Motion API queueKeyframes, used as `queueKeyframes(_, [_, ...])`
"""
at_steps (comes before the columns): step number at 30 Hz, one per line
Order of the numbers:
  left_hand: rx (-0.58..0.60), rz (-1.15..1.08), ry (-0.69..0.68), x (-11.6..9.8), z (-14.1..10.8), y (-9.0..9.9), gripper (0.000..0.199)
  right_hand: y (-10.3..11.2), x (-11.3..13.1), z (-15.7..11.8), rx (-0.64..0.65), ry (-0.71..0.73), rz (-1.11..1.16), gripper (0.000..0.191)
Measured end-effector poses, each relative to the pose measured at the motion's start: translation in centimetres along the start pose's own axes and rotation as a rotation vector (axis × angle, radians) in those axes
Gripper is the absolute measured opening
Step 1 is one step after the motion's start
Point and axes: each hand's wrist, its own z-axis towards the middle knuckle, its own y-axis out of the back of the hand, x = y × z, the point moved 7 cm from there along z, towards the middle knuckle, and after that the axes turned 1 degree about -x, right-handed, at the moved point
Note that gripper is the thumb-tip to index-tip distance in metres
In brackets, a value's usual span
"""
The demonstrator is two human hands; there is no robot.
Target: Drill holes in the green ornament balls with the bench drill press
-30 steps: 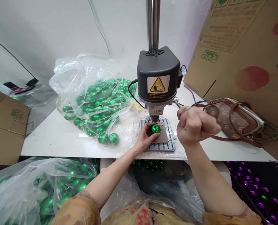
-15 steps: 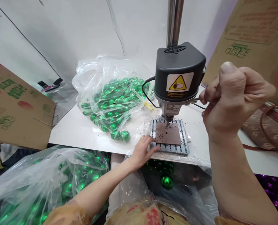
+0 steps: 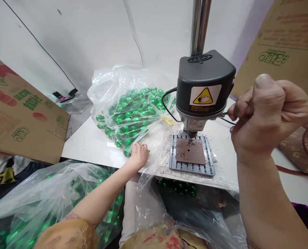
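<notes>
My left hand (image 3: 139,154) is curled over the spot at the front edge of the bagged balls, closed on a shiny green ball that its fingers largely hide. Another green ball (image 3: 127,151) sits right beside it. Raised at the right, my right hand (image 3: 265,114) is wrapped round the lever (image 3: 223,113) of a small black drill press (image 3: 205,84). Under the drill's chuck (image 3: 191,134) lies a square brown board (image 3: 191,157) with a small hole and dark shavings, on the slotted metal base plate (image 3: 173,166).
A clear plastic bag (image 3: 112,77) of green balls lies left of the drill press. Another bag (image 3: 73,193) of them hangs below the table's front edge. Cardboard boxes (image 3: 26,114) stand at both sides, and a brown bag (image 3: 296,148) lies at the right.
My left hand has moved left from the base plate to the green balls and closed. The loose ball below the table edge is gone from view. My right hand stays on the lever.
</notes>
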Motion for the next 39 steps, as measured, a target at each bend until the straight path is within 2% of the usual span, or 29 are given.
queueKeyframes(7, [0.056, -0.066, -0.098, 1.4, 0.5, 0.4, 0.024, -0.1, 0.2, -0.4, -0.021, -0.007, -0.013, 0.042])
queueKeyframes(9, [-0.041, -0.189, -0.141, 1.6, 0.6, 1.6, 0.024, 0.1, 0.3, -0.5, -0.037, 0.003, -0.020, 0.042])
queueKeyframes(11, [-0.215, -0.512, -0.197, 1.3, 0.5, 3.6, 0.027, 0.1, 0.4, -0.6, -0.047, 0.010, -0.021, 0.042])
queueKeyframes(13, [-0.299, -1.019, -0.251, 0.6, 0.4, 4.9, 0.031, 0.2, 0.3, -0.6, -0.049, 0.013, -0.024, 0.042])
queueKeyframes(14, [-0.266, -1.286, -0.267, -0.1, 0.5, 5.1, 0.033, 0.2, 0.3, -0.6, -0.048, 0.016, -0.025, 0.043])
queueKeyframes(16, [-0.107, -1.766, -0.271, -2.4, 0.8, 4.7, 0.039, 0.2, 0.2, -0.5, -0.049, 0.025, -0.026, 0.043])
queueKeyframes(17, [-0.026, -1.944, -0.255, -3.6, 0.9, 4.4, 0.042, 0.3, 0.2, -0.5, -0.049, 0.028, -0.023, 0.043])
queueKeyframes(19, [0.080, -2.145, -0.213, -5.9, 1.2, 3.7, 0.046, 0.2, 0.0, -0.5, -0.044, 0.023, -0.008, 0.044])
queueKeyframes(22, [0.109, -2.207, -0.189, -8.1, 1.7, 3.0, 0.052, 0.4, -0.2, -0.5, -0.047, 0.008, 0.004, 0.046])
queueKeyframes(26, [0.079, -2.099, -0.222, -9.2, 2.1, 2.5, 0.058, 0.4, -0.2, -0.6, -0.015, -0.001, 0.022, 0.047])
queueKeyframes(30, [-0.107, -1.801, -0.280, -8.7, 2.2, 2.7, 0.058, 0.4, -0.2, -0.8, -0.005, -0.008, 0.014, 0.048])
queueKeyframes(32, [-0.158, -1.705, -0.324, -8.6, 2.2, 2.8, 0.057, 0.5, -0.2, -0.8, -0.009, 0.005, -0.010, 0.049])
queueKeyframes(36, [-0.056, -1.671, -0.438, -9.7, 2.5, 2.4, 0.063, 0.4, -0.3, -0.9, -0.008, 0.025, -0.100, 0.048])
queueKeyframes(39, [-0.090, -1.699, -0.463, -9.9, 3.0, 2.4, 0.065, 0.4, -0.4, -0.9, -0.015, 0.003, -0.117, 0.048])
